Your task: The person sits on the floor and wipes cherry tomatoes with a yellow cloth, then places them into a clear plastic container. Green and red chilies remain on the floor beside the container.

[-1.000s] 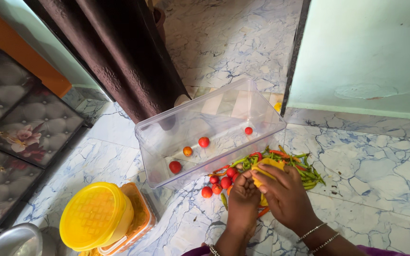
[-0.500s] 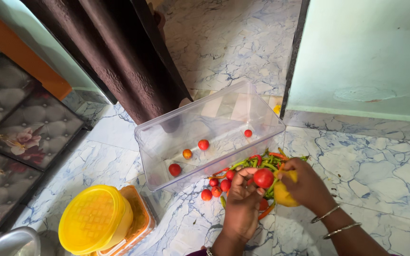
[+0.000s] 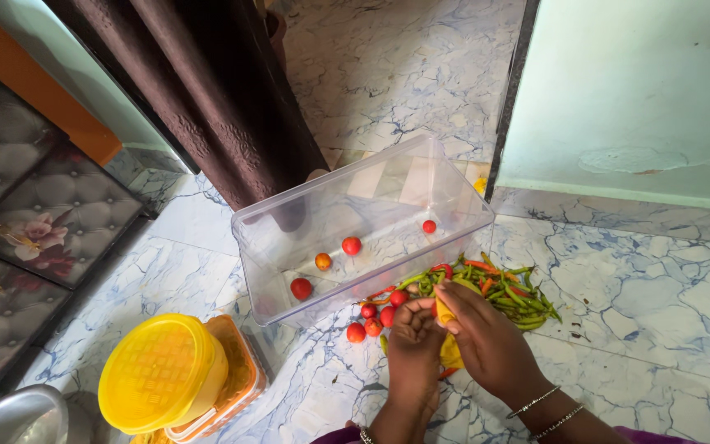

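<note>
My left hand (image 3: 415, 339) and my right hand (image 3: 489, 339) are pressed together low over the marble floor, both closed on a yellow bag (image 3: 451, 353). Just ahead of my fingers lies a heap of green and red chillies (image 3: 499, 288). Several small red tomatoes (image 3: 371, 317) lie on the floor left of my left hand. Behind them stands a clear plastic box (image 3: 330, 178) with several tomatoes (image 3: 352, 245) scattered on its bottom. No tomato shows in either hand.
A yellow-lidded tub (image 3: 160, 372) sits on an orange container (image 3: 240, 370) at the lower left, with a metal vessel (image 3: 14, 418) in the corner. A dark curtain (image 3: 207, 90) hangs behind the box. A pale green wall (image 3: 634, 90) rises at the right.
Half a second ago my left hand held up a red tomato and my right hand held the bag apart. Both hands have come back together on the bag and the tomato is out of sight.
</note>
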